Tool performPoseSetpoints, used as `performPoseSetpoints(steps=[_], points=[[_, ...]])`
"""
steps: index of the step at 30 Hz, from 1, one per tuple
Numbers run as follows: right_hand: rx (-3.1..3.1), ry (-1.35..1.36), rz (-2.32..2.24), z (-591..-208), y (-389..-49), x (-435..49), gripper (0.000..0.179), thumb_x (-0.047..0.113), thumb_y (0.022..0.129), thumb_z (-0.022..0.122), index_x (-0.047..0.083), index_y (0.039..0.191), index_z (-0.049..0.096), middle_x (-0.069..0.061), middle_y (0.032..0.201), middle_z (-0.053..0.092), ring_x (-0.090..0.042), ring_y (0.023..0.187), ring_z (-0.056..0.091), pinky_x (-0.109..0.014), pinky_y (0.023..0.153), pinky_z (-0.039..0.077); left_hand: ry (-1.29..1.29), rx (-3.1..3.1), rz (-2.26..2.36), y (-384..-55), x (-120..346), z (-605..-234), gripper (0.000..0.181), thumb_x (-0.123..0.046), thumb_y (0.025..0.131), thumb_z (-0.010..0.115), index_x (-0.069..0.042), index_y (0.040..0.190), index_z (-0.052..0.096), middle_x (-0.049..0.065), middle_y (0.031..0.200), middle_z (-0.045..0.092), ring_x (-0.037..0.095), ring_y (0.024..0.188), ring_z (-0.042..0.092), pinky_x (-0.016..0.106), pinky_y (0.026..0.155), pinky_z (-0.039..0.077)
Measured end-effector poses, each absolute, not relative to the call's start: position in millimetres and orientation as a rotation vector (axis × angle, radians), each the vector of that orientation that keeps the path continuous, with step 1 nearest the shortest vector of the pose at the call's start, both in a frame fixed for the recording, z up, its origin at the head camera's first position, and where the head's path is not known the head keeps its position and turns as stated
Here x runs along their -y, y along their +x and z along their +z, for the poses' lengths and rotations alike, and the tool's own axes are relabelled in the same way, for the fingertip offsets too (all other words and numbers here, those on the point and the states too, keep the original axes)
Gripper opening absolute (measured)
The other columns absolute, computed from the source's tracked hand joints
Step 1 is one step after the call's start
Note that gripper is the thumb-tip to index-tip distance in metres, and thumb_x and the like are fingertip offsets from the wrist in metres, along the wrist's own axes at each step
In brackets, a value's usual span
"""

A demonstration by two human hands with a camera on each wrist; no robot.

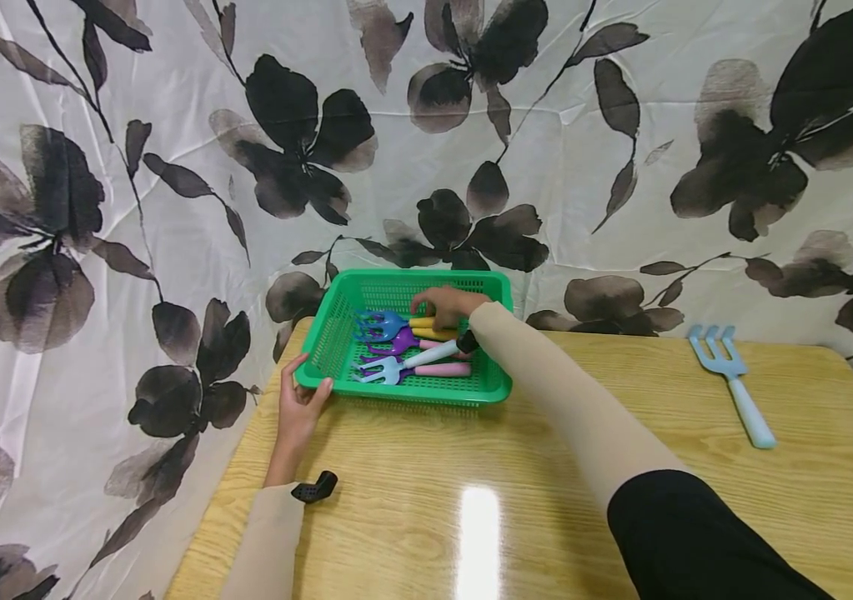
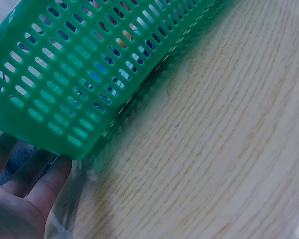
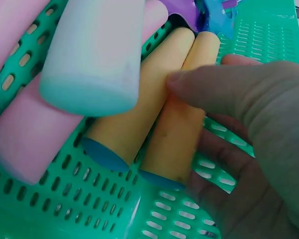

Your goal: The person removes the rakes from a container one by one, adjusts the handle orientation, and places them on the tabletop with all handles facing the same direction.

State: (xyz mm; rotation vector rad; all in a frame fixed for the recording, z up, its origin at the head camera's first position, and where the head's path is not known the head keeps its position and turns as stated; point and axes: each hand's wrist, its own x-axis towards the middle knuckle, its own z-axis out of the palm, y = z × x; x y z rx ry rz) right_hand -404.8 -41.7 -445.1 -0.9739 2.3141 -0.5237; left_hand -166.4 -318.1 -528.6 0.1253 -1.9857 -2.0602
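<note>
A green plastic basket (image 1: 403,397) holds several toy hand forks. My left hand (image 1: 300,412) grips its front left corner, thumb at the front rim and fingers along the left side. Inside the basket, my right hand (image 1: 452,305) pinches the yellow handle (image 3: 177,134) of a blue fork (image 1: 390,323), with the thumb on top and the fingers on the far side. A second yellow handle (image 3: 139,94) lies right alongside. Nearer the front are a purple fork (image 1: 402,341) with a pink handle and a light-blue fork (image 1: 432,354), which lies across another pink handle (image 1: 447,370).
On the wooden table (image 1: 396,500), another light-blue fork (image 1: 728,371) lies at the right, tines toward the back. Flower-printed cloth (image 1: 606,192) hangs behind the table and down its left side. The basket stands near the back left edge.
</note>
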Motion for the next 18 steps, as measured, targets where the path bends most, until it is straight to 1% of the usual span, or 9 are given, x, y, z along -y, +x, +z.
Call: performPoseSetpoints(steps=[4,8,14,18], points=[[-2.323,-1.0,-0.545,-442,-403,41,0.046,-0.002,0.096,0.068,0.016,0.139,0.062,-0.017,0.13,0.063,-0.032,0.118,0.058,-0.043,0.093,0.053,0.108,1.994,-2.045,-166,318,-527,0.068,-0.008,0.102,0.066,-0.016,0.158,0.027,0.026,0.147,0.048,0.041,0.133,0.049,0.019,0.092,0.051],[-2.316,-0.997,-0.564,-441,-403,40,0.044,-0.003,0.096,0.068,0.016,0.136,0.065,-0.017,0.127,0.064,-0.031,0.113,0.061,-0.043,0.09,0.054,0.116,2.0,-2.046,-167,318,-526,0.068,-0.009,0.102,0.066,-0.016,0.158,0.028,0.025,0.147,0.047,0.039,0.134,0.049,0.02,0.092,0.051],[-2.316,-1.004,-0.539,-441,-403,39,0.042,-0.002,0.096,0.068,0.017,0.135,0.066,-0.015,0.129,0.064,-0.031,0.119,0.058,-0.042,0.093,0.053,0.141,1.983,-2.079,-166,318,-523,0.068,-0.007,0.101,0.066,-0.017,0.158,0.028,0.025,0.146,0.049,0.038,0.131,0.05,0.02,0.09,0.052],[-2.324,-1.049,-0.5,-434,-402,39,0.042,0.0,0.097,0.067,0.015,0.136,0.066,-0.015,0.13,0.065,-0.032,0.119,0.059,-0.041,0.092,0.054,0.144,1.964,-2.095,-165,317,-521,0.068,-0.006,0.101,0.066,-0.016,0.157,0.029,0.026,0.146,0.049,0.04,0.132,0.049,0.02,0.09,0.052]])
